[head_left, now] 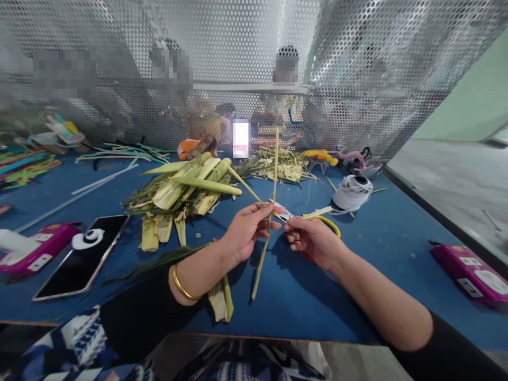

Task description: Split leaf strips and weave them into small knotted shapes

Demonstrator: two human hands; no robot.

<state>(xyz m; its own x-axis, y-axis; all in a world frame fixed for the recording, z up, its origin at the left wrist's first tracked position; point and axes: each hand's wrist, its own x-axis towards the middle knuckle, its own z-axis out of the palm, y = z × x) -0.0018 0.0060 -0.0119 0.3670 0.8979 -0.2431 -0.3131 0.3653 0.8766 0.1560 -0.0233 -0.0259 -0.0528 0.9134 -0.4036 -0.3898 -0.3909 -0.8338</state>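
Observation:
My left hand point(246, 228) pinches two thin corn husk strips where they cross. One husk strip point(275, 164) stands nearly upright, its lower end hanging below the fingers. The other husk strip point(246, 185) slants from upper left down toward my right hand point(313, 241), whose thumb and fingers are closed on its near end. Just behind the hands lie scissors point(335, 224) with yellow handles, partly hidden by the right hand. To the left is a pile of green and pale corn husks point(190, 185). A gold bangle circles my left wrist.
A spool of white thread point(351, 193) stands at the right. A black phone point(81, 259) and a purple power strip point(43, 243) lie left; another purple power strip point(470, 272) sits far right. Behind are shredded husks point(286, 165), a lit screen point(240, 137) and a perforated metal divider point(238, 47).

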